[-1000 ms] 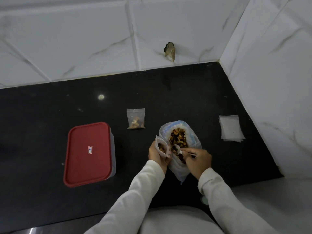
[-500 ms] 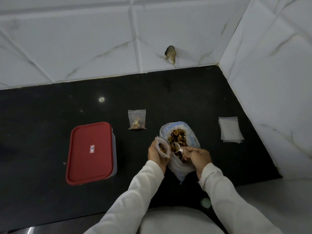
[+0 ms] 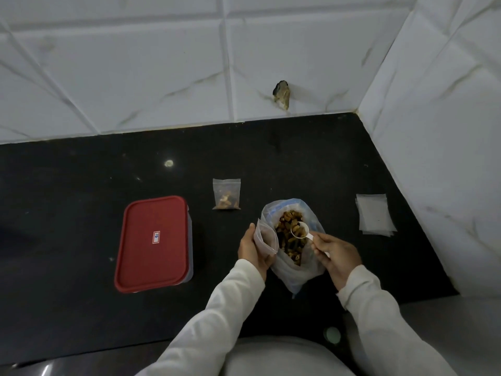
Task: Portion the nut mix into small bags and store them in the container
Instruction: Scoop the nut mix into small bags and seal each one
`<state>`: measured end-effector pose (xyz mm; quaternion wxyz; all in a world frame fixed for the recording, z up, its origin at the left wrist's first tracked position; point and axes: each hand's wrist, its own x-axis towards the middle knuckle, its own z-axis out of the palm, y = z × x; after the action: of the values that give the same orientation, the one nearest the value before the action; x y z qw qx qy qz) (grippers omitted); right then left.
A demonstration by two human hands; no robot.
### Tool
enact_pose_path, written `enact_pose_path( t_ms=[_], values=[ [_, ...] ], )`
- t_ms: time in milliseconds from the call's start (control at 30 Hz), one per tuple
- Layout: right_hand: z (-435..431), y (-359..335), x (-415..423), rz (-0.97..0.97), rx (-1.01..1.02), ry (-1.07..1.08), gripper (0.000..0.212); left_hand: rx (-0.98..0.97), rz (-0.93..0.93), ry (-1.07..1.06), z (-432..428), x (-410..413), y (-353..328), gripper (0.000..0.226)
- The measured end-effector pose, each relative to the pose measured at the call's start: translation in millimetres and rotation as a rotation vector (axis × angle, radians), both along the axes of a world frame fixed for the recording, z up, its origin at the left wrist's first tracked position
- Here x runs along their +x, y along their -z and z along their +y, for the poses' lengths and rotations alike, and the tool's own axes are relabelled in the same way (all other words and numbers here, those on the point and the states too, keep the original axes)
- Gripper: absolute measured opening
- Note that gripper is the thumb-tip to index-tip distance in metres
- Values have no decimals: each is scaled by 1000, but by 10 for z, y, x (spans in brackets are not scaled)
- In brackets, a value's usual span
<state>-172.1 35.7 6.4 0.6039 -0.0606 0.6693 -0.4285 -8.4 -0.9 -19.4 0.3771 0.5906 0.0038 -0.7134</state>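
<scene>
Place: the corner of a home kitchen.
Surface: a black polished stone surface with pale specks, running back into the corner.
Walls: white marble-look tiles on 2 sides; 1 chipped hole low in the back wall.
Food storage: a red-lidded plastic container, a large bag of nut mix and a stack of empty small bags lie on the stone.

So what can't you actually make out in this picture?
Head view only:
- Inside the container: hidden by its red lid.
- The lid's label: too small to read.
- How full the small bag is: the left hand covers its lower part, and the light is dim.
- Whether the scoop holds nuts: too small and dim.
- How many empty bags are stacked: they overlap.
- The scoop's handle end: inside the right hand.
</scene>
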Motion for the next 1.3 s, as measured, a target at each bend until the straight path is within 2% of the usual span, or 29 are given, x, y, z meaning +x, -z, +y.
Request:
enact_pose_path(
  t_ms=[133,367,667,800,967,1133,1267,1300],
  values=[
    [40,-248,-10,50,-84,6,21,132,78,-32,-39,93,-95,49],
    [182,-723,160,24,-231,-116,20,111,59,20,-44,116,-86,45],
    [198,-739,313,259,-241,-290,20,126,34,71,-61,131,-10,47],
    [207,-717,329,403,-297,-372,20,119,-11,72,-56,128,-19,51],
    [219,-666,335,727,-426,-551,17,113,-25,68,-63,124,-47,56],
    [240,-506,451,1038,-581,-585,13,68,-39,100,-78,70,-48,52],
    [222,-349,500,1126,-492,-784,34,73,-47,113,-103,52,-43,44],
    [218,-331,509,1163,-551,-768,35,81,-23,99,-98,52,-51,43]
  ],
)
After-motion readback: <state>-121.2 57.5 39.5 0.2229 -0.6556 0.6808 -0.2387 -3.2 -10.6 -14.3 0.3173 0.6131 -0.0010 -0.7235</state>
